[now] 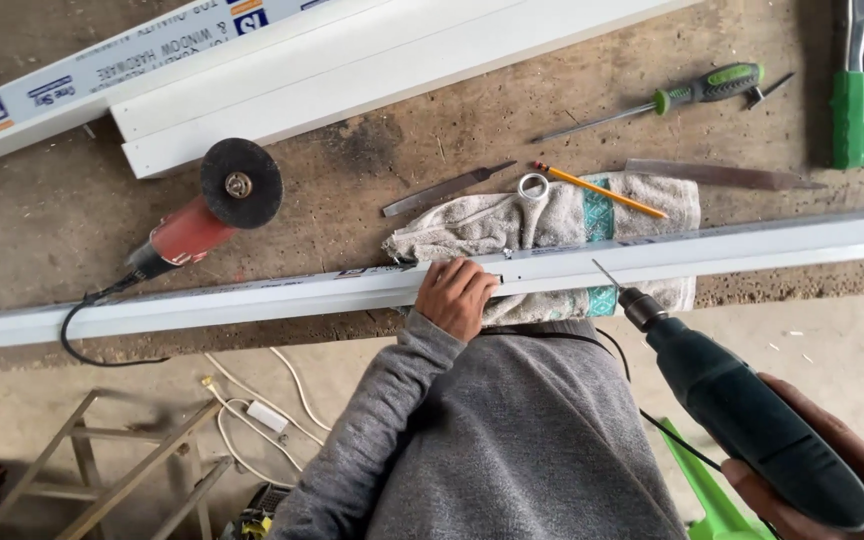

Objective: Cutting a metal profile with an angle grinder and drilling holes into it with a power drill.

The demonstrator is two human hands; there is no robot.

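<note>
At the tabletop edge:
Left hand (pixel 457 295): curled over the long white profile (pixel 252 297), pressing it down.
Right hand (pixel 832 480): gripping a dark power drill (pixel 742 410), bit tip just beside the profile.
Nearby: towel (pixel 552 225), red angle grinder (pixel 202 215), pencil (pixel 600 190).

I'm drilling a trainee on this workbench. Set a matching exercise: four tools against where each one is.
Tools:
1. power drill
2. angle grinder
3. pencil
4. screwdriver

Places:
A. on the towel
B. in the right hand
C. bench top right, green handle
D. left of the towel, disc up

Pairs: 1-B, 2-D, 3-A, 4-C
</note>
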